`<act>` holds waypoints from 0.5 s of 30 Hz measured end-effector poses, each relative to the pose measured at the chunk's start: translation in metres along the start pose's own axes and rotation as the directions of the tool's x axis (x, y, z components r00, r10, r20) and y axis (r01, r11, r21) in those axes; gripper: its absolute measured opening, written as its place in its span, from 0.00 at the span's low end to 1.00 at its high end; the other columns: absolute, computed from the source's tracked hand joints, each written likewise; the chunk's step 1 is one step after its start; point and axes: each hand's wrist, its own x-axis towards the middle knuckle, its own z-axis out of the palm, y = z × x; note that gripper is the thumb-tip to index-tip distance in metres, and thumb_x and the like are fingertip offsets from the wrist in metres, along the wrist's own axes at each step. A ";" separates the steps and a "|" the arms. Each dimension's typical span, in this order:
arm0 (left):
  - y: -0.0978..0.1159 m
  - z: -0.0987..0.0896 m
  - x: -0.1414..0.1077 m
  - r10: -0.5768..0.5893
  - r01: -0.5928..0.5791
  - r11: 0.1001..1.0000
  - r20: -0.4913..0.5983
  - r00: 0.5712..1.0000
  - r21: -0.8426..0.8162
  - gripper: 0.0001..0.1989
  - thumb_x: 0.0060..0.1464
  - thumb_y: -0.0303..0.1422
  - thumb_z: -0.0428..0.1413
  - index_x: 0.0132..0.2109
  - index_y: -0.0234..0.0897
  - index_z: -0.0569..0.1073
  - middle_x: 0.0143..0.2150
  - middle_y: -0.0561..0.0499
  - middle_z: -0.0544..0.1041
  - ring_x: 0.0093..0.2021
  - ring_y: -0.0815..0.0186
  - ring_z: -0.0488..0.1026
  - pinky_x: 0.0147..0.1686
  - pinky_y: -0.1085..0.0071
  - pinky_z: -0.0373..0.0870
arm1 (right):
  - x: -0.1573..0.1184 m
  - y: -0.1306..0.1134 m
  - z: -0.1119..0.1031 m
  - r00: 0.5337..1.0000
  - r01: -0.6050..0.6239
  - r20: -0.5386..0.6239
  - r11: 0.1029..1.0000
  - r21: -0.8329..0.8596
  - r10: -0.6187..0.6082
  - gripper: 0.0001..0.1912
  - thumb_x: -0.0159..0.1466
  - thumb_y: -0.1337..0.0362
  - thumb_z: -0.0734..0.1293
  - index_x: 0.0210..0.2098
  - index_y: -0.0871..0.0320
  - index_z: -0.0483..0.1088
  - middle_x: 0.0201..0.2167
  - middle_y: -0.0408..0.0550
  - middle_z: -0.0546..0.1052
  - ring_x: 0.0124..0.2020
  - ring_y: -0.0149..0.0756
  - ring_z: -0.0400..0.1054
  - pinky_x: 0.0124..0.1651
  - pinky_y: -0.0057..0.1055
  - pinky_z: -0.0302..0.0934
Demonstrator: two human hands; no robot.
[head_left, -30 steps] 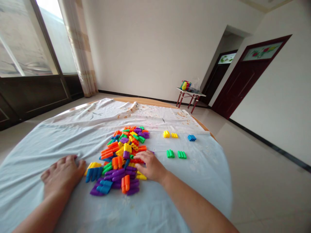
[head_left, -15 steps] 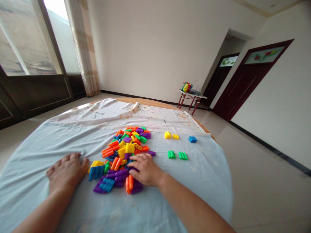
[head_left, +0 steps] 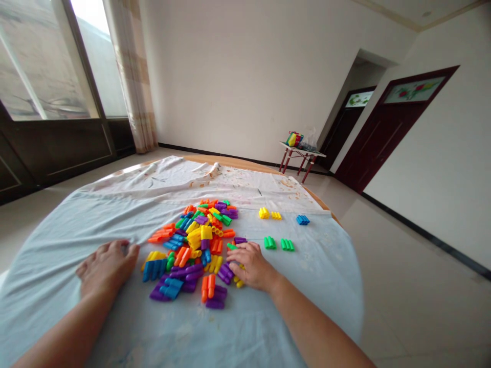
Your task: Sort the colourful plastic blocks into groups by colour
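Observation:
A loose pile of multicoloured plastic tube-shaped building blocks point(head_left: 197, 245) lies in the middle of a pale blue cloth point(head_left: 76, 240). My left hand point(head_left: 108, 268) rests flat on the cloth at the pile's left side, holding nothing, with its fingertips close to a row of blue blocks point(head_left: 154, 269). My right hand point(head_left: 251, 265) is curled at the pile's right edge, touching purple and yellow blocks point(head_left: 226, 273). Whether it holds a piece is hidden by the fingers.
Small sorted groups of yellow blocks point(head_left: 263, 212), a blue group point(head_left: 303, 220) and green blocks point(head_left: 269, 243) stand right of the pile. The cloth covers a round wooden table point(head_left: 230, 162). A small red-legged table point(head_left: 301, 154) with bags stands by the far wall.
My right hand has slid rightward to the pile's edge, uncovering purple and orange blocks. Pieces in the pile have spread. My left hand has barely moved.

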 end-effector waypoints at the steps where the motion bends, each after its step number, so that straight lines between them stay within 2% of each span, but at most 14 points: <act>1: -0.001 -0.001 0.002 -0.004 0.004 1.000 0.013 1.000 -0.003 0.32 0.54 0.50 0.33 0.55 0.36 0.65 0.60 0.35 0.61 0.60 0.45 0.57 0.56 0.51 0.53 | 0.001 -0.001 -0.001 1.000 -0.006 -0.010 1.000 0.005 0.006 0.08 0.63 0.61 0.64 0.41 0.50 0.74 0.44 0.41 0.77 0.52 0.39 0.62 0.57 0.42 0.48; 4: -0.001 -0.005 0.008 0.001 -0.001 1.000 0.060 0.998 -0.001 0.32 0.54 0.50 0.35 0.56 0.36 0.65 0.60 0.36 0.61 0.59 0.44 0.58 0.55 0.51 0.54 | 0.004 -0.006 -0.002 0.999 -0.019 -0.041 1.000 0.013 0.020 0.07 0.62 0.62 0.65 0.39 0.50 0.74 0.41 0.41 0.78 0.52 0.39 0.62 0.57 0.42 0.47; 8: 0.005 -0.012 0.011 0.040 -0.042 0.999 0.086 0.996 0.025 0.29 0.53 0.46 0.40 0.54 0.35 0.68 0.59 0.36 0.64 0.59 0.45 0.59 0.55 0.48 0.52 | 0.011 -0.018 0.002 0.998 -0.009 -0.069 1.000 0.009 0.010 0.08 0.60 0.64 0.67 0.40 0.51 0.74 0.40 0.41 0.78 0.52 0.38 0.61 0.58 0.42 0.46; 11: 0.014 -0.014 0.003 0.025 -0.026 0.999 0.034 0.999 0.027 0.27 0.54 0.44 0.39 0.53 0.34 0.69 0.58 0.34 0.65 0.57 0.44 0.60 0.54 0.47 0.52 | 0.021 -0.026 0.007 0.997 0.013 -0.083 1.000 0.011 -0.012 0.10 0.60 0.65 0.67 0.42 0.50 0.73 0.40 0.41 0.78 0.53 0.39 0.60 0.57 0.42 0.47; 15: 0.024 -0.007 -0.013 0.072 -0.072 0.997 -0.045 0.996 -0.001 0.28 0.55 0.42 0.36 0.56 0.32 0.66 0.58 0.36 0.65 0.57 0.47 0.61 0.55 0.54 0.55 | 0.044 -0.034 0.014 0.989 0.062 -0.133 0.997 0.038 -0.057 0.14 0.60 0.67 0.65 0.46 0.51 0.71 0.45 0.42 0.76 0.51 0.38 0.62 0.57 0.39 0.50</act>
